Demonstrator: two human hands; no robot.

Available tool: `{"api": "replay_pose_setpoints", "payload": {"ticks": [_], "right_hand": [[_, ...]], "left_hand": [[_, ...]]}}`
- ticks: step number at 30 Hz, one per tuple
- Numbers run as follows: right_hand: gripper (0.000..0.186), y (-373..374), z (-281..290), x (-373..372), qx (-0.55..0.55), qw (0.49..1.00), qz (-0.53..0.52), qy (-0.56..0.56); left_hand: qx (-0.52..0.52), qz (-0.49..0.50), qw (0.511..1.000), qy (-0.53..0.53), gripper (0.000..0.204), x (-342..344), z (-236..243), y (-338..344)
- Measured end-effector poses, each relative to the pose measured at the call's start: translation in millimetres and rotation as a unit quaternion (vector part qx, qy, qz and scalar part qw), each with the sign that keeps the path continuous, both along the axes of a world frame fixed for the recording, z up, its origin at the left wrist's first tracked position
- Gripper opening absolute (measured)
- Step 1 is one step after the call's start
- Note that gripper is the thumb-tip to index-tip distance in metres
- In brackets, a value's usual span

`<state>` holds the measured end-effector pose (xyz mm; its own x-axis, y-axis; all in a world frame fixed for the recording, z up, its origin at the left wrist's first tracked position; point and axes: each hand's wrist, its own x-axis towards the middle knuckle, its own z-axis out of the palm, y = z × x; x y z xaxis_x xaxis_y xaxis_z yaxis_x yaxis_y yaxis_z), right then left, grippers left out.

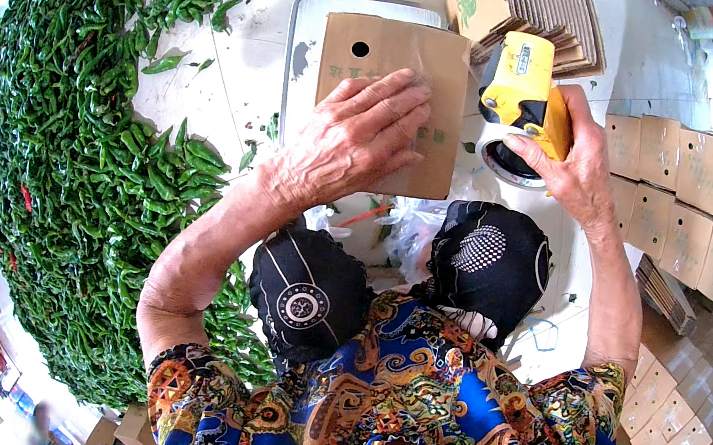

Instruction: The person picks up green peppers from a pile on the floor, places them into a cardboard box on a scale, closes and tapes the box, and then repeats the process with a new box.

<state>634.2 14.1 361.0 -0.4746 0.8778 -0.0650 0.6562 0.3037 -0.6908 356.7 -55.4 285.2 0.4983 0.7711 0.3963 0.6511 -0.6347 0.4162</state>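
A brown cardboard box (433, 155) with a round hole near one corner lies on the light platform of a scale (312, 24). Flat across the box top rests my left hand (371, 130), fingers stretched out over a shiny strip of clear tape. To the right of the box, my right hand (582, 162) grips a yellow and black tape dispenser (524, 73), thumb near its roll. The dispenser is held in the air, apart from the box.
A large heap of green peppers (83, 203) spreads along the left. Flattened cartons (547, 8) are stacked beyond the scale. Rows of cardboard boxes (701, 188) stand at the right. Plastic bags (413, 228) lie near my knees.
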Motion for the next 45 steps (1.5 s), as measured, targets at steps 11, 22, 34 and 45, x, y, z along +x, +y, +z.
{"api": "replay_pose_setpoints", "payload": {"ticks": [11,22,34,45], "right_hand": [[0.053,1.1,-39.6,-3.2,-0.004,0.998,0.059,-0.008],[0.053,-16.6,-12.8,7.9,0.031,0.998,0.041,0.027],[0.067,-26.6,3.7,-18.3,0.068,0.991,0.11,-0.02],[0.062,-21.2,20.3,-34.2,0.12,0.978,0.135,-0.105]], "left_hand": [[-0.029,0.038,0.997,0.056,0.062,2.7,9.0,2.2],[-0.269,0.222,0.821,-0.452,0.045,-16.3,30.4,8.6],[-0.553,0.112,0.705,-0.43,0.047,0.9,56.1,-9.7],[-0.355,0.217,0.804,-0.424,0.013,-6.4,30.9,-12.5]]}}
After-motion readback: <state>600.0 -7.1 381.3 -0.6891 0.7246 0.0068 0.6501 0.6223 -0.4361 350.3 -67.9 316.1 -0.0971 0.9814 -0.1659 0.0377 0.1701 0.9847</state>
